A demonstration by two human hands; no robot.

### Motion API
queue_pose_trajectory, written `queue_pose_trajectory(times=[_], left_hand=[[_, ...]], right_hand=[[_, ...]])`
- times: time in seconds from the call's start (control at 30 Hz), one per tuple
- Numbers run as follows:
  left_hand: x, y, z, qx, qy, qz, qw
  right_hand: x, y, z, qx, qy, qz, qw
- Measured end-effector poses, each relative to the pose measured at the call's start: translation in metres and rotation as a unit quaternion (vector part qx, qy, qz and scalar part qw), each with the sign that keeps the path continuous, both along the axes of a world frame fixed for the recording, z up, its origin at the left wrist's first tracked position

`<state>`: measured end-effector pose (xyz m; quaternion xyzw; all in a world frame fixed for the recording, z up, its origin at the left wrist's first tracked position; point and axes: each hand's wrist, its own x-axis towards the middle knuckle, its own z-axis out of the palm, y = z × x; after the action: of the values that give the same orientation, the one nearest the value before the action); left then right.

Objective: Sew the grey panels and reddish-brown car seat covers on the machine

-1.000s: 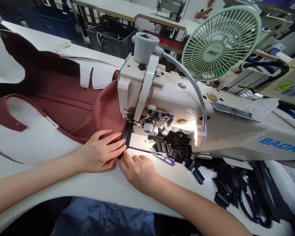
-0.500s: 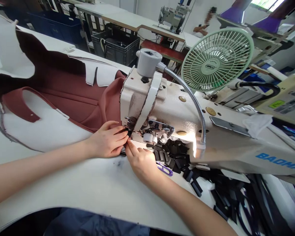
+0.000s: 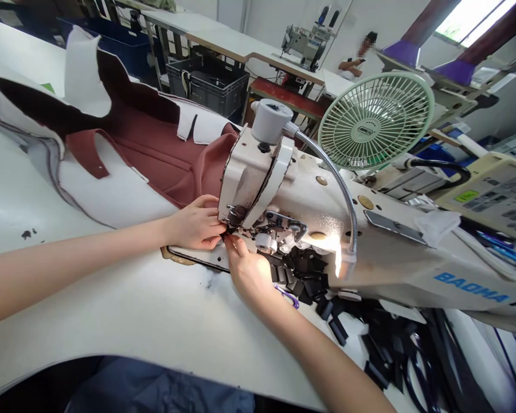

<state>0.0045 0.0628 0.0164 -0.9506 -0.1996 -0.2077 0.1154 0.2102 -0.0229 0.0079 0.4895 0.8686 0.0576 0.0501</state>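
Note:
My left hand (image 3: 194, 225) lies at the near edge of a maroon cover (image 3: 155, 152) with white backing, its fingers bent together beside the needle area of a sewing machine (image 3: 258, 172). My right hand (image 3: 251, 269) has its fingertips pinched together just under the machine head, nearly touching the left fingertips. Something small and dark shows between the two hands, but the fingers and the machine head mostly hide it. Below my left hand, the metal bed plate (image 3: 206, 257) is exposed. The cover spreads out to the left, its flaps standing up.
Black rectangular pieces (image 3: 312, 261) are piled right of my right hand, near purple-handled snips (image 3: 289, 295). A bright lamp (image 3: 348, 261) hangs on a flexible neck. A green fan (image 3: 374, 123) stands behind the machine. A person (image 3: 350, 67) sits at the back.
The view has shifted slightly. The cover's near edge has moved away from me, baring more of the bed plate. My left hand has moved away from me too; both hands stay by the needle.

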Motion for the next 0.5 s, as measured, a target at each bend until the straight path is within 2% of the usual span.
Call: queue_pose_trajectory(times=[0.13,0.23,0.33,0.4,0.5], left_hand=[[-0.019,-0.008,0.014,0.004,0.045,0.02,0.999],[-0.059,-0.016,0.028,-0.015,0.047,0.133,0.99],[-0.103,-0.029,0.04,-0.048,0.083,0.241,0.966],[-0.121,-0.04,0.045,-0.076,0.108,0.262,0.956],[-0.131,-0.054,0.049,-0.088,0.092,0.253,0.959]], right_hand=[[-0.003,-0.001,0.005,-0.015,0.01,-0.015,1.0],[-0.009,0.003,0.009,-0.023,0.012,-0.023,0.999],[-0.02,0.01,0.012,-0.024,0.001,-0.018,1.0],[-0.026,0.014,0.014,-0.017,-0.005,-0.015,1.0],[-0.032,0.017,0.014,-0.006,-0.015,-0.018,1.0]])
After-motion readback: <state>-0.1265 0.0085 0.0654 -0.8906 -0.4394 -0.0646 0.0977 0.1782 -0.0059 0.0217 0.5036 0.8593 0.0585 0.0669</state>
